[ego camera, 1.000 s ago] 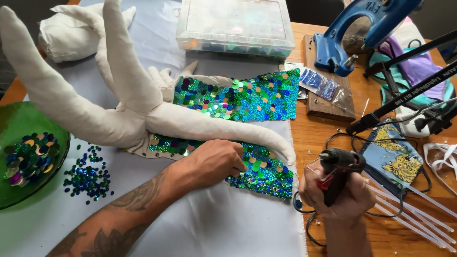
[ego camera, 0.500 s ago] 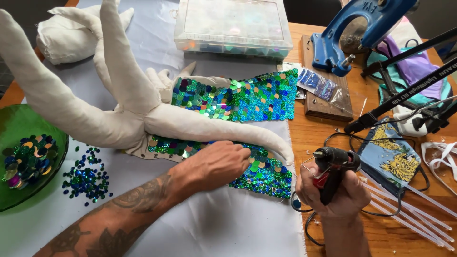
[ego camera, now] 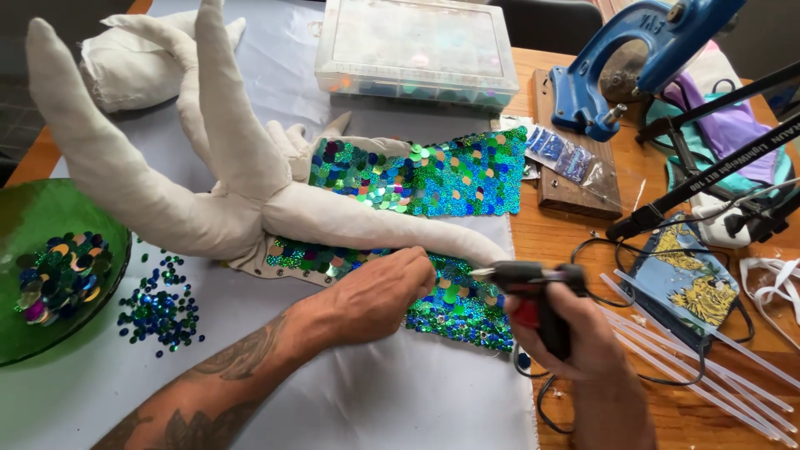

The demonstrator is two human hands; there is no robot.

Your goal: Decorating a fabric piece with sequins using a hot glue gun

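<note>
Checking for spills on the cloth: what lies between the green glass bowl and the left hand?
In the head view, a loose scatter of blue-green sequins lies on the white cloth between the green glass bowl and the left hand.

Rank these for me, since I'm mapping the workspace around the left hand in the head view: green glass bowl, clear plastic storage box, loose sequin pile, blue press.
From the left hand:
1. Loose sequin pile, to its left on the white cloth.
2. Clear plastic storage box, at the table's far side.
3. Green glass bowl, at the far left edge.
4. Blue press, in the far right corner.
</note>
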